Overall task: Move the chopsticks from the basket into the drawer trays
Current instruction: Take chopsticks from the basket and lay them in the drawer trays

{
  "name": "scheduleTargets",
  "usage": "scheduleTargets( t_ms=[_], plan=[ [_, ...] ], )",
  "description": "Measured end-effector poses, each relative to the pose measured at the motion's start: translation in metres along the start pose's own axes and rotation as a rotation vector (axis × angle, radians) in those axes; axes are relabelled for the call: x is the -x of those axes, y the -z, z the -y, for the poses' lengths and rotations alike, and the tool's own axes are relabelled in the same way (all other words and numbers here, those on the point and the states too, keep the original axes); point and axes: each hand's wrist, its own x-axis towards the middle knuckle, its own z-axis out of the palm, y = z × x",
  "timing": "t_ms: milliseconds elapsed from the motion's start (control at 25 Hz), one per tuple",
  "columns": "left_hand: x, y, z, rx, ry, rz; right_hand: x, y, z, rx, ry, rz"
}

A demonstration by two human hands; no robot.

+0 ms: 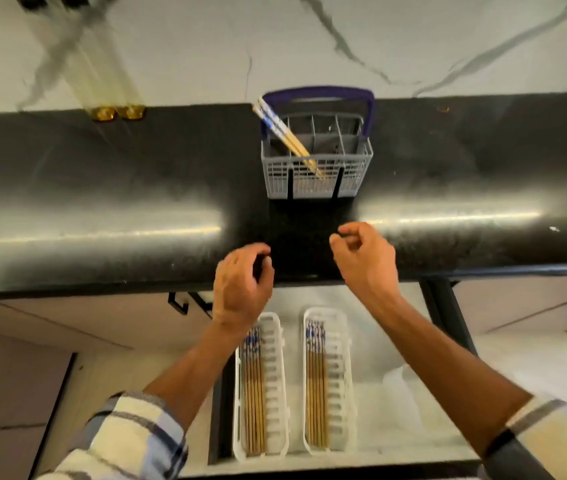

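Fingers (264,252) of both hands were loosely curled, nothing held, above the bench (102,188) edge. Two chopsticks (284,131) were left leaning in the basket (316,181); others were laid in both trays (277,375).

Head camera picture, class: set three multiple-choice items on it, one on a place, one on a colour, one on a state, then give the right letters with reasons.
1. Where does the basket stand?
A. on the dark countertop
B. in the drawer
C. on the floor

2. What colour is the basket's handle?
A. red
B. purple-blue
C. yellow

3. What do the left hand and right hand hold?
A. a chopstick each
B. a tray together
C. nothing

Answers:
1 A: it stands on the counter, above the open drawer.
2 B: a purple-blue bar arches over it.
3 C: both hands hover loosely curled; chopsticks lean in the basket, others lie in two white trays.
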Motion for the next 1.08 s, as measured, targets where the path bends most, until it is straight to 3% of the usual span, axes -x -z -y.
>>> scheduleTargets(
  t_ms=[120,200,480,680,840,1080],
  plan=[
    [-0.086,0.023,-0.028,-0.006,-0.057,-0.091,-0.041,0.018,0.050,0.035,0.258,-0.101],
    [-0.129,0.035,-0.042,0.049,-0.001,-0.082,-0.067,0.021,0.069,0.054,0.362,-0.133],
    [-0.218,0.015,-0.028,0.588,0.680,0.010,-0.162,0.008,0.102,0.320,0.431,0.087],
    [-0.216,-0.023,-0.032,0.826,0.888,0.046,-0.209,-0.025,0.108,0.537,0.423,0.324],
    [-0.226,-0.041,-0.033,0.910,0.930,0.057,-0.229,-0.045,0.107,0.602,0.436,0.424],
    [-0.232,-0.052,-0.039,0.879,0.915,0.009,-0.239,-0.049,0.104,0.538,0.421,0.422]
  ],
)
